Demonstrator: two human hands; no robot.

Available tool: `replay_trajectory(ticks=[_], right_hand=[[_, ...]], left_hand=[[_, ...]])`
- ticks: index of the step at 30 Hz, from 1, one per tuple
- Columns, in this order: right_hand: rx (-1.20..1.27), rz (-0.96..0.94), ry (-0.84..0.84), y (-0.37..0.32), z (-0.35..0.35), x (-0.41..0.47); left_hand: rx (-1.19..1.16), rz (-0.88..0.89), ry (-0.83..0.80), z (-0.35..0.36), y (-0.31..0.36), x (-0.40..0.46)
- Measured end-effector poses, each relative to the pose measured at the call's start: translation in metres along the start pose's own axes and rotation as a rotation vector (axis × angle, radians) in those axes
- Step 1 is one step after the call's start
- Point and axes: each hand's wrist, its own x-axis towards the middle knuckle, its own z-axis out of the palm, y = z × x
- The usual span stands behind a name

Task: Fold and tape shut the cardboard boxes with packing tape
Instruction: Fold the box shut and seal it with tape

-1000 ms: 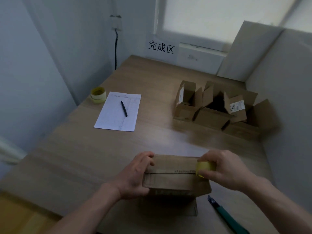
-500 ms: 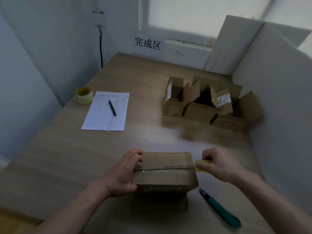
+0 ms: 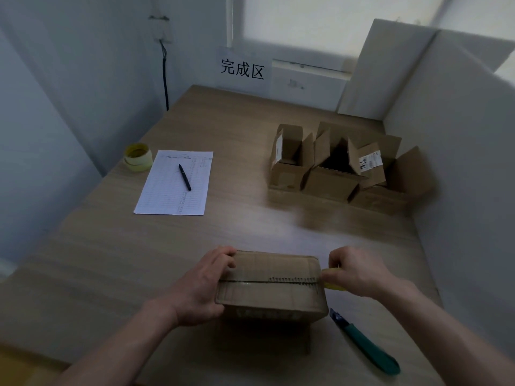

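- Wooden counter (image 3: 117,274) carries everything, with three unsealed boxes (image 3: 342,168) waiting at its far right, flaps up.
- Closed cardboard box (image 3: 271,282) sits at the near edge, seam upward for taping.
- Left hand (image 3: 200,288) grips its left end, apparently steadying it.
- Right hand (image 3: 359,271) clenches the yellow tape roll (image 3: 330,278) at the seam's right end.
- Green utility knife (image 3: 367,345) lies nearby, probably for cutting the tape.

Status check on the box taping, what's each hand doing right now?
Left hand grips the closed box at its left end. Right hand holds the yellow tape roll at the right edge. Utility knife lies apart, nothing blocking.
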Motion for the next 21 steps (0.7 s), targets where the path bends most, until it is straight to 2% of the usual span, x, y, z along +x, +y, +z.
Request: replay_trajectory(ticks=[21], right_hand=[[0.085,0.091,-0.157,-0.004,-0.013,0.000]], left_hand=[[0.046,0.019,-0.059,-0.005,0.001,0.006]])
